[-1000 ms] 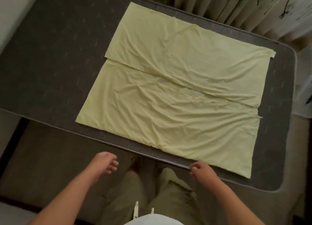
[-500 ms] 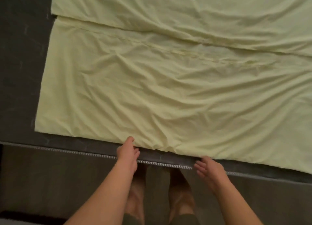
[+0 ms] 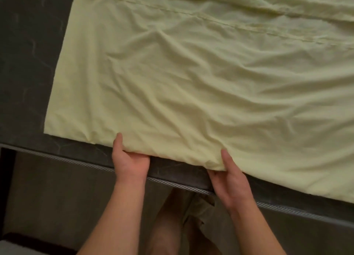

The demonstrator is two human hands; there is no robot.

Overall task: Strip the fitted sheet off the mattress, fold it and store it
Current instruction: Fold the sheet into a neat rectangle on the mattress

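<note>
While the sheet lies on the mattress, the left hand and right hand pinch its six-o'clock edge, thumbs on top.

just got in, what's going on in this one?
A person stands at the side of a bare dark mattress with a pale yellow sheet spread flat on it, one layer lapped over another at the far side. The left hand and right hand each pinch the sheet's near edge, thumbs on top, lifting it slightly. Stripping looks done; folding is under way, storing not yet.
</note>
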